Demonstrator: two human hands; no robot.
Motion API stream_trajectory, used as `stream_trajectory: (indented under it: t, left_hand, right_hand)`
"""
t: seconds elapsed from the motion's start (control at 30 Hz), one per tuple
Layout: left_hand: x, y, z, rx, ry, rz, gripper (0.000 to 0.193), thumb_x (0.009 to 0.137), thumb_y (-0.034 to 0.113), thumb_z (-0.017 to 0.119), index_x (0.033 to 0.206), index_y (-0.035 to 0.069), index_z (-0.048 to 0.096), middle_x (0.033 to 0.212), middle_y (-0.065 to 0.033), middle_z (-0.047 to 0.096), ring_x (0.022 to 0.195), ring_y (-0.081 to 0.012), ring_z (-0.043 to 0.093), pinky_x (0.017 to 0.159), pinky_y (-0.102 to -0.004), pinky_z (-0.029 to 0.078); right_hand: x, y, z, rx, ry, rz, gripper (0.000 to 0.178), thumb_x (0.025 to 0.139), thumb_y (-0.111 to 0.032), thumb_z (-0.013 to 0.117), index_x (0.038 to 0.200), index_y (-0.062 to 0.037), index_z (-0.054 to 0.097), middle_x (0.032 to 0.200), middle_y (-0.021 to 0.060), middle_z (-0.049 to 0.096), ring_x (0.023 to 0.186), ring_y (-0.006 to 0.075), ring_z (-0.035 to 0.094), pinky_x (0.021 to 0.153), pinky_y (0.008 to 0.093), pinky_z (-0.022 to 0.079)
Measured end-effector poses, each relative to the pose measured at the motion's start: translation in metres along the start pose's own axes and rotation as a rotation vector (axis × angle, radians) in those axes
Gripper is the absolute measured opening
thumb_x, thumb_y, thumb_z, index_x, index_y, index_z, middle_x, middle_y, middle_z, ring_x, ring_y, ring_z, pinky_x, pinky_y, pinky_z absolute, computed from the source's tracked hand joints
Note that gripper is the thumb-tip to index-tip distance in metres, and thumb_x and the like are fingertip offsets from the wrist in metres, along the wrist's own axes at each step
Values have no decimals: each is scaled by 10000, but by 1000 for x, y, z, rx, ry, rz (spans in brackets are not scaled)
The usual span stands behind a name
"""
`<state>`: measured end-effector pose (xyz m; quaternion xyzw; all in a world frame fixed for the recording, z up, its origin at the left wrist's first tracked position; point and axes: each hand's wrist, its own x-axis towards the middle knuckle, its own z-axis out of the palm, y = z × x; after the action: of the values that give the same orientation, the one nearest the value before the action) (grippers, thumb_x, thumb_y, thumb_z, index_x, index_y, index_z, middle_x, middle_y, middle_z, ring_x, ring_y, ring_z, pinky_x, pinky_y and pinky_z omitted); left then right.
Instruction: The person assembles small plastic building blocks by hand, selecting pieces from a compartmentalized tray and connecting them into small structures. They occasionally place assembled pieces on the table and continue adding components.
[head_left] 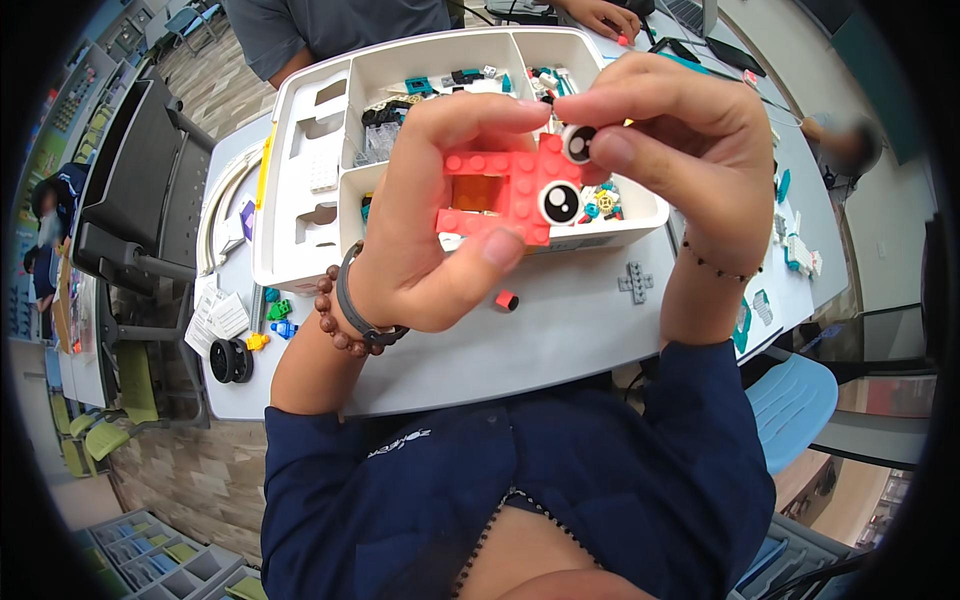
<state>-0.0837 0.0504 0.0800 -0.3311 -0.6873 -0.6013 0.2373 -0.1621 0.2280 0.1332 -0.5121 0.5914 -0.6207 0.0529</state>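
My left hand point(425, 235) is closed round a coral-coloured toy-brick build point(522, 185), its thumb on the near edge and its fingers curved over the far side. The build has studded bricks and a gap showing orange. A round white-and-black eye piece point(560, 203) sits on its near right part. At the far right corner is a second eye piece point(579, 145), tilted, with my right hand point(690, 125) pinching at it between thumb and fingers. The right fingertips partly cover that piece. Both hands are raised above the table and the bin's near edge.
A white compartmented bin point(300, 255) of loose bricks stands behind my hands. On the white table point(450, 365) lie a small coral piece point(507, 300), a grey cross-shaped piece point(635, 283), black wheels point(231, 361) and coloured bricks point(284, 329). Across the table is a person in grey point(350, 30).
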Motion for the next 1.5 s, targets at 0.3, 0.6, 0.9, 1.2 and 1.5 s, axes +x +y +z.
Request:
stream_trajectory:
  t: [0.3, 0.6, 0.9, 1.2, 1.5]
  left_hand:
    - [2, -12, -1, -8, -61, 79, 616, 612, 124, 782, 1077, 4, 396, 935, -69, 495, 810, -112, 508, 694, -231, 421]
    - [7, -3, -20, 4, -219, -25, 509, 613, 171, 732, 982, 13, 420, 884, -105, 528, 876, -213, 520, 859, -364, 394]
    - [9, -6, -22, -49, -162, 89, 576, 525, 213, 797, 958, 32, 462, 773, -32, 539, 728, -151, 542, 933, -398, 328]
    - [8, -26, -32, -75, -208, 279, 624, 487, 171, 820, 972, 11, 462, 793, -20, 508, 721, -118, 523, 929, -360, 366]
    - [10, -6, -38, -13, -169, 72, 628, 512, 180, 794, 1010, -22, 469, 910, -48, 476, 873, -139, 499, 922, -313, 369]
  right_hand:
    - [-3, -2, -2, 39, -133, 71, 191, 699, 49, 612, 888, 70, 636, 761, 118, 569, 613, 121, 549, 558, 210, 444]
    - [-9, -8, 13, -76, -73, -14, 206, 610, 83, 660, 812, 65, 625, 761, 128, 587, 674, 158, 555, 593, 217, 437]
    - [-7, -5, 17, -439, -109, -377, 286, 543, 43, 727, 814, 62, 641, 727, 140, 616, 633, 172, 580, 548, 230, 435]
    - [-7, -6, 26, -501, -142, -450, 312, 564, 34, 747, 852, 68, 631, 729, 139, 643, 638, 197, 620, 578, 238, 473]
    - [-12, -4, 40, -235, -4, -68, 225, 633, 92, 695, 842, 67, 615, 773, 123, 622, 681, 152, 614, 620, 222, 498]
